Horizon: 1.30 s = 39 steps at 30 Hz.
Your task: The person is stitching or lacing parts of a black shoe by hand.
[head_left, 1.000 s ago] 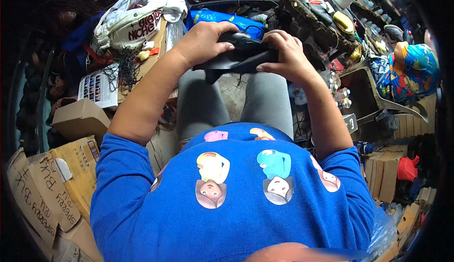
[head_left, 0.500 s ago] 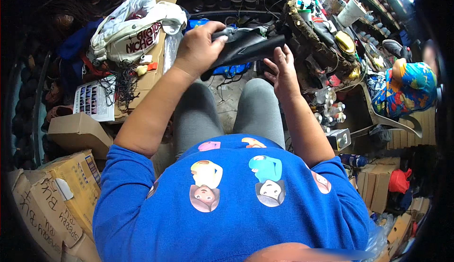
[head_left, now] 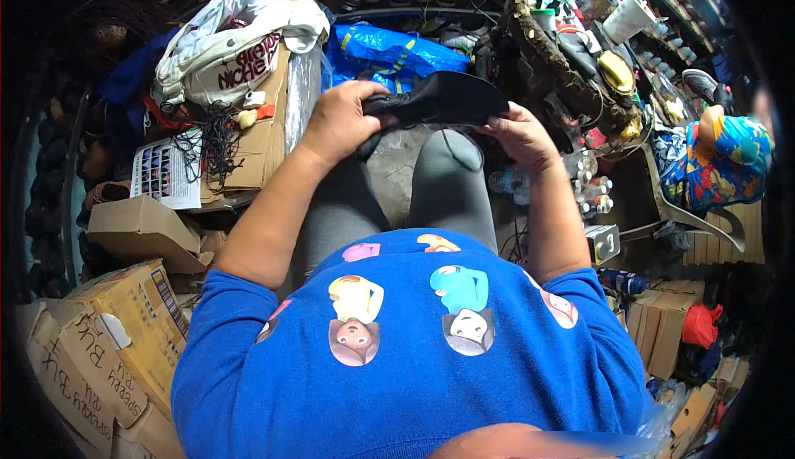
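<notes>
Left hand grips one end of a black piece near the knees, right hand pinching its opposite end

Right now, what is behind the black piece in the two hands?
Just above the black piece a blue bag with yellow bands shows; below it, grey trousers and some floor. Whatever sits directly behind the piece is covered, so I cannot tell.

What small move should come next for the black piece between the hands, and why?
Probably a gentle outward tug with the right hand, to flatten the black leather-like piece: its far edge bows, the left hand grips its left end, and the right is at its right edge.
</notes>
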{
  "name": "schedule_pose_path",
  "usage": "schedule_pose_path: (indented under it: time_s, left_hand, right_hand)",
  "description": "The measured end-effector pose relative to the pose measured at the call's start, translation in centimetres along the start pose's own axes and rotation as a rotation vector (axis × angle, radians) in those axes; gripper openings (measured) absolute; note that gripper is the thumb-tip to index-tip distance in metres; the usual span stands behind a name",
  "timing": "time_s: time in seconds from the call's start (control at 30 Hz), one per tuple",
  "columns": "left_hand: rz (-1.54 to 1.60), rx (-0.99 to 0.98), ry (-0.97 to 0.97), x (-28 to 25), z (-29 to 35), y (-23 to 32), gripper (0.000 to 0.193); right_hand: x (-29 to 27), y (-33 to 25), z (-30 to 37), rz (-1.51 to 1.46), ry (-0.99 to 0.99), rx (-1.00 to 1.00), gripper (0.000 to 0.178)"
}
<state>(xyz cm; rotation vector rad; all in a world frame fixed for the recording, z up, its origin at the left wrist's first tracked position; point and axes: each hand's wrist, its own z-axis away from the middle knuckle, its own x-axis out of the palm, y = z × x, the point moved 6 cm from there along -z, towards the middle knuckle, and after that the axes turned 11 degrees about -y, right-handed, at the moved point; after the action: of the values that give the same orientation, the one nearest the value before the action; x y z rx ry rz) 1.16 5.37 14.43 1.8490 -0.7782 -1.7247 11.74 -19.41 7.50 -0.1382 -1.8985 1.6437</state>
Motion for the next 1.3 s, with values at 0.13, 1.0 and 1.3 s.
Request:
schedule_pose_path:
  time_s: [0.13, 1.0, 1.3]
  left_hand:
    - [-0.187, 0.079, -0.045, -1.5, -0.2, 2.1, 0.029]
    - [-0.641, 0.554, -0.061, -4.5, 2.7, 10.1, 0.048]
    - [-0.729, 0.366, 0.15, -3.0, 0.5, 7.9, 0.056]
  right_hand:
    - [-2.7, -3.5, 2.3, 0.43, 0.284, -0.021, 0.032]
    - [4.0, -19.0, 5.2, 1.896, 0.88, -0.627, 0.011]
    - [-4.7, -18.1, 11.6, 0.235, 0.723, -0.488, 0.031]
